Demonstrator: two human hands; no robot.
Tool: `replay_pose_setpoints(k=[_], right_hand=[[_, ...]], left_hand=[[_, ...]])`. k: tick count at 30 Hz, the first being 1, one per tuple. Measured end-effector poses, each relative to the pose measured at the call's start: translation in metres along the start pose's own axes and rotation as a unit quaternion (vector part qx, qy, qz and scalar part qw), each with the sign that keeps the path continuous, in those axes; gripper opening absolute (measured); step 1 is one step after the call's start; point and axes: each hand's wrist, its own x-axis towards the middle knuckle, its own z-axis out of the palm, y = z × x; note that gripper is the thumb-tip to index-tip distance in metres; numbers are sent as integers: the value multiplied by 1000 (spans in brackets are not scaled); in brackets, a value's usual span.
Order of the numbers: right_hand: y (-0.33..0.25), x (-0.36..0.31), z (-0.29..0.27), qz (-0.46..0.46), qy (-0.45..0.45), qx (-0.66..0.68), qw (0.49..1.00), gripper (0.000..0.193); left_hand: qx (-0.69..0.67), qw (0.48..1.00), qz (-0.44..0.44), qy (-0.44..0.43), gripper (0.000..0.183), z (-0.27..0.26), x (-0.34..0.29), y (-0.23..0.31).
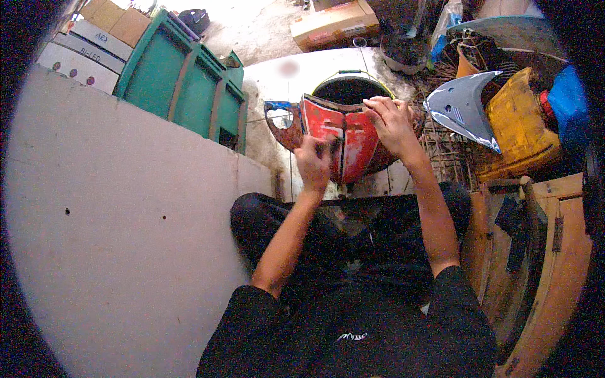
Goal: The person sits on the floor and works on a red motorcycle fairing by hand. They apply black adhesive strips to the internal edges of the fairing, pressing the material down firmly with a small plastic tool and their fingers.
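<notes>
A pale wall panel (126, 220) is seen far to the left of both grips, with a green crate (183, 82) standing above it and cardboard boxes (94, 38) beyond that.

The left hand (314, 165) is closed into a fist-like grip, fingers curled tight around something small that is pressed against the red panel (343, 142); what exactly is pinched there cannot be told. Just left of this grip, a rusty, chipped bracket-shaped part (283, 126) of the same piece is seen sticking out, with an opening through it.

The red panel, a curved painted shell with a dark stripe down its middle and worn paint, is held upright between the two grips, directly above the person's lap. Its lower edge lies just below the left grip, and its top edge is reached by the right one.

Behind the panel, just above both grips, a dark bucket (346, 88) with a yellow-green rim is set on the pale floor (277, 82).

The right hand (392, 123) is laid over the panel's upper right edge, the fingers half bent and spread, the panel being steadied rather than fully clasped.

To the right of this grip, a silver-grey pointed fairing piece (463, 110) is seen, then a yellow jerrycan (520, 123), with a wooden frame (554, 252) below them.
</notes>
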Motion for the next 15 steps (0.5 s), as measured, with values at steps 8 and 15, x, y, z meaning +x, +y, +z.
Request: replay_pose_setpoints(k=[8, 15], right_hand=[[-8, 0, -6, -11, 16, -17, 1000, 39], [-8, -2, -3, -28, 11, -11, 999, 36]], left_hand=[[1, 999, 0, 51, 21, -2, -20, 9], [-69, 959, -176, 209, 20, 2, -14, -8]])
